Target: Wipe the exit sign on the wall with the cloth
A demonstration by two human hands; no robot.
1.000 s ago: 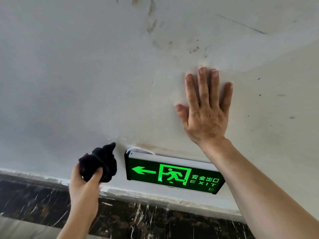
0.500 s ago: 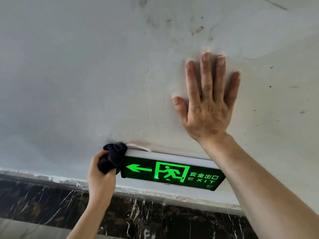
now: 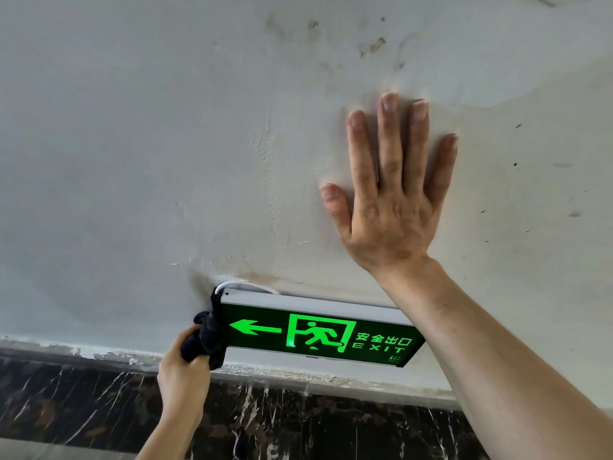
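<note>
Cloth (image 3: pixel 202 340) on left end of exit sign (image 3: pixel 318 330), left hand (image 3: pixel 182 376) gripping it.

Left hand fingers closed around the bunched dark cloth, pressing it against the sign's left edge, just beside the green arrow. Sign is lit green, mounted low on the grey wall (image 3: pixel 132 161), tilted down to the right in this view; white cable (image 3: pixel 245 286) loops out at its top left corner. Right hand (image 3: pixel 388 200) flat on the wall above the sign's right half, fingers spread wide, holding nothing; its forearm crosses in front of the sign's right end. Dark marble band (image 3: pixel 83 403) runs along the wall below the sign. Scuffs and stains on the plaster above the right hand.
</note>
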